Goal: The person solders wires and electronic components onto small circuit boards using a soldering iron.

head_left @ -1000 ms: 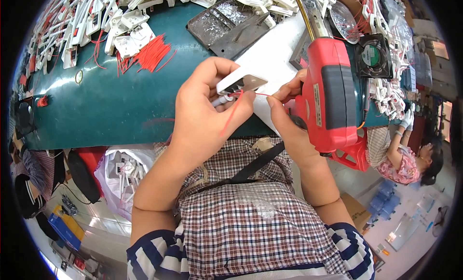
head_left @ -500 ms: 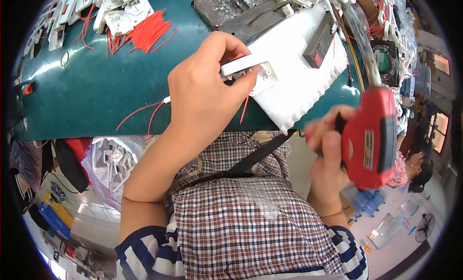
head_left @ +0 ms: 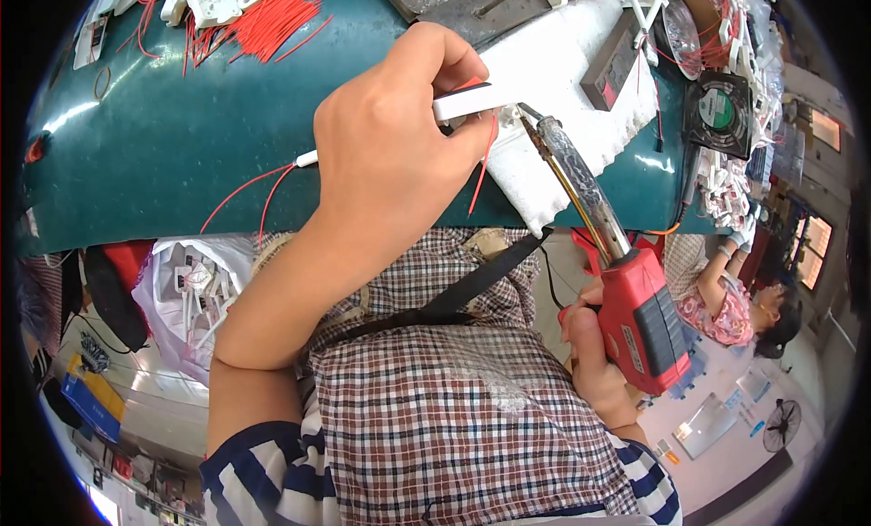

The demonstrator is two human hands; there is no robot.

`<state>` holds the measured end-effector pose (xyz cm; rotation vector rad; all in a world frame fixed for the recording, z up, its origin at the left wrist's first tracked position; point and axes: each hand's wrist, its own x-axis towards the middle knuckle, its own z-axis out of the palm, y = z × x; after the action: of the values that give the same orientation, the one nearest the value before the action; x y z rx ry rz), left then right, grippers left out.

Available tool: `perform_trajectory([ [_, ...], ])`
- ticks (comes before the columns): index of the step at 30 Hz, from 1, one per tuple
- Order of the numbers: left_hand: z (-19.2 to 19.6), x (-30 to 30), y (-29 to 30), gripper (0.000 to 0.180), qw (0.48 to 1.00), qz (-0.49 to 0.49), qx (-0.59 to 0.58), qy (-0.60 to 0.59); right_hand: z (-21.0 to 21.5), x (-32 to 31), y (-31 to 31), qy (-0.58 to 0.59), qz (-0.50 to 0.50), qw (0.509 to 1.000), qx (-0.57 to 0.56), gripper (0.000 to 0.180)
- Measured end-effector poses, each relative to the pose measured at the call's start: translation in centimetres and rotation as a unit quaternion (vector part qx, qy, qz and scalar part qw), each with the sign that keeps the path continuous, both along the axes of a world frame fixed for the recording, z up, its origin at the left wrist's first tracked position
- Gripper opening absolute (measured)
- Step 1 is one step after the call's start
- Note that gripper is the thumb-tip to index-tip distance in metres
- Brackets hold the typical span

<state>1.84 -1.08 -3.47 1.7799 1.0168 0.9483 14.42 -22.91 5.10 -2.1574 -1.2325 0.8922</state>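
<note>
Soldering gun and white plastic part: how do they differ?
The soldering gun is mainly red and black; the plastic part is mainly white. The soldering gun is much larger than the plastic part. The right hand grips the soldering gun; the left hand holds the plastic part. Both are hand-held.

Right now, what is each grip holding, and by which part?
Left grip: a white plastic piece, by its left portion, exact contacts hidden. Right grip: a red-and-black soldering gun, by its handle.
</note>
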Motion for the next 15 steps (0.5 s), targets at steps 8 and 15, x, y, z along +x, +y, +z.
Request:
perform_trajectory([
  [8,-0.4,0.0,-0.2,0.03,0.999,0.004,0.033,0.004,-0.3,-0.8,0.5,-0.023,-0.069,0.997,-0.023,0.022],
  [15,-0.5,-0.1,-0.2,0.029,1.0,-0.003,0.029,-0.001,-0.5,-1.1,0.8,-0.024,-0.06,0.998,-0.013,0.022],
])
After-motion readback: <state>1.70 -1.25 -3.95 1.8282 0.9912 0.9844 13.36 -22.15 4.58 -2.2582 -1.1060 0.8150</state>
